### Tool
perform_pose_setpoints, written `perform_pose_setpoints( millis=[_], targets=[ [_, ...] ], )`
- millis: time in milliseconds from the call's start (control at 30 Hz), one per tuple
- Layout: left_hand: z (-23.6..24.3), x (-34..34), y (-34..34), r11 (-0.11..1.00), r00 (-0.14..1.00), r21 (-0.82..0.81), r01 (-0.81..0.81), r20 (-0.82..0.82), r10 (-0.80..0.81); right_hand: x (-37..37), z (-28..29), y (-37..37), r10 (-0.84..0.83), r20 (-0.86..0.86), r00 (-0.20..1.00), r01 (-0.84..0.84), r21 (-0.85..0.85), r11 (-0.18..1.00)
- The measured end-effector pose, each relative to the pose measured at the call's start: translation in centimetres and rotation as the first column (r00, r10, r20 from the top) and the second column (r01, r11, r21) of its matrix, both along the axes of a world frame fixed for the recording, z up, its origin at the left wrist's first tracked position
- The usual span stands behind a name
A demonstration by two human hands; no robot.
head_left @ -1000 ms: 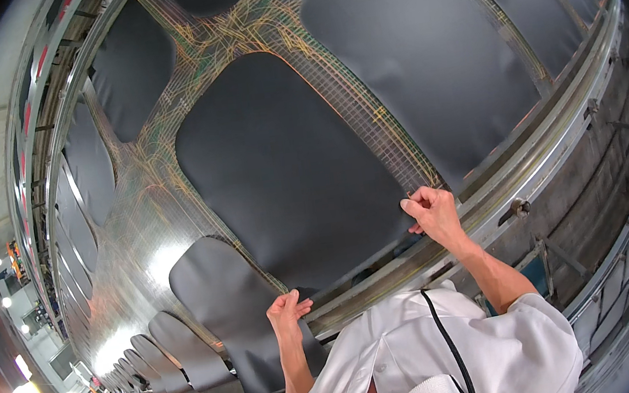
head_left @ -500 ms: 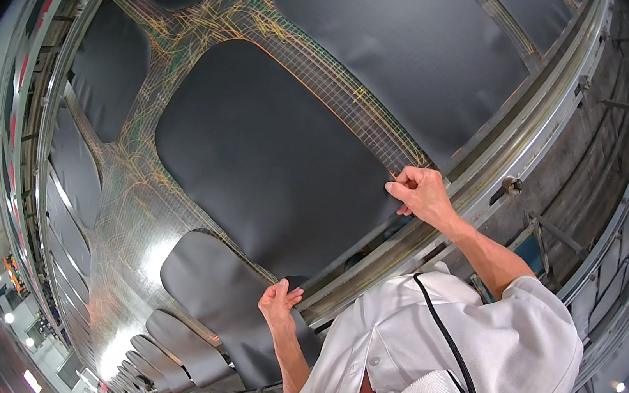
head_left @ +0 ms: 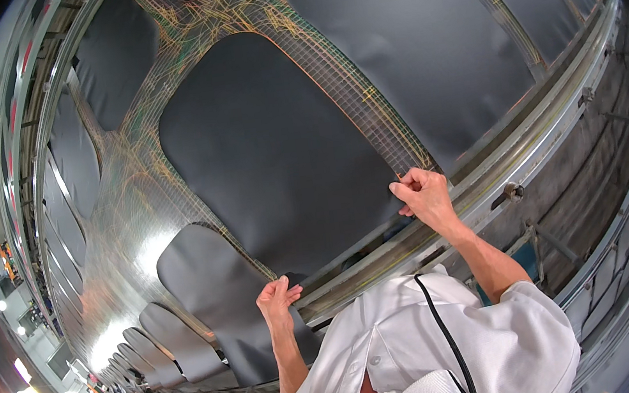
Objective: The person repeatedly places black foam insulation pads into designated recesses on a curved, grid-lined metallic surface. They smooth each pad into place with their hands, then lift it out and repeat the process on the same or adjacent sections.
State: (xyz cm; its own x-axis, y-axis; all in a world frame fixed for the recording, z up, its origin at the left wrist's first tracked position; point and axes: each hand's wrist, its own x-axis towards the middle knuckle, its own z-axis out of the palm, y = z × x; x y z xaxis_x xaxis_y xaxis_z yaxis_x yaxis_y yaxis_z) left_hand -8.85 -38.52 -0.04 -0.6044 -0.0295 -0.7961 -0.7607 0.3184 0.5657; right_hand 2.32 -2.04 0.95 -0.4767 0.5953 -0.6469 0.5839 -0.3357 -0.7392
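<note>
A large dark, smooth sheet panel (head_left: 277,146) with a rounded far end lies on the long table in front of me. My left hand (head_left: 276,305) is closed in a pinch at the panel's near left corner, with the thumb on top and the other fingers bent. At the near right corner my right hand (head_left: 426,198) pinches the panel between thumb and fingers. The edge inside each grip is mostly hidden by the fingers. Coloured lines cover the grid-marked table top (head_left: 130,164) around the panel.
Another dark panel (head_left: 406,44) lies to the right, and a smaller grey panel (head_left: 202,269) droops over the near edge at left. Several more follow in a row beyond it. A metal rail (head_left: 536,146) with a bolt-like knob (head_left: 514,191) runs along the table's near side.
The whole view has shifted slightly. Both hands keep their pinches at the panel's near corners, and the panel shows no clear movement over the table.
</note>
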Motion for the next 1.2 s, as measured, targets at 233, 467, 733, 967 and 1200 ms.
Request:
perform_pose_setpoints(
  millis=[233,467,733,967,1200],
  targets=[
    [2.1,1.3,2.1,0.906,0.925,-0.422,0.029,-0.333,-0.185,-0.4,1.8,-1.0,0.148,0.177,0.973,-0.226,0.596,0.771],
    [2.8,1.4,5.3,0.746,0.222,-0.625,0.230,-0.712,-0.666,-7.8,1.5,-9.4,0.951,-0.087,0.298,-0.467,0.855,0.225],
    [0.4,-2.7,10.2,0.420,-0.011,-0.637,0.647,-0.558,-0.830,-22.6,-6.8,-8.1,0.971,0.222,0.093,-0.312,0.932,-0.184],
    [-1.6,-15.6,16.8,0.304,-0.123,-0.815,0.493,-0.411,-0.903,-31.7,-5.7,3.2,0.849,0.308,0.429,-0.305,0.934,-0.184],
    [-4.2,-29.5,18.4,0.413,0.012,-0.880,0.234,-0.422,-0.907,-36.4,-6.0,8.1,0.737,0.389,0.553,-0.330,0.914,-0.235]
  ],
)
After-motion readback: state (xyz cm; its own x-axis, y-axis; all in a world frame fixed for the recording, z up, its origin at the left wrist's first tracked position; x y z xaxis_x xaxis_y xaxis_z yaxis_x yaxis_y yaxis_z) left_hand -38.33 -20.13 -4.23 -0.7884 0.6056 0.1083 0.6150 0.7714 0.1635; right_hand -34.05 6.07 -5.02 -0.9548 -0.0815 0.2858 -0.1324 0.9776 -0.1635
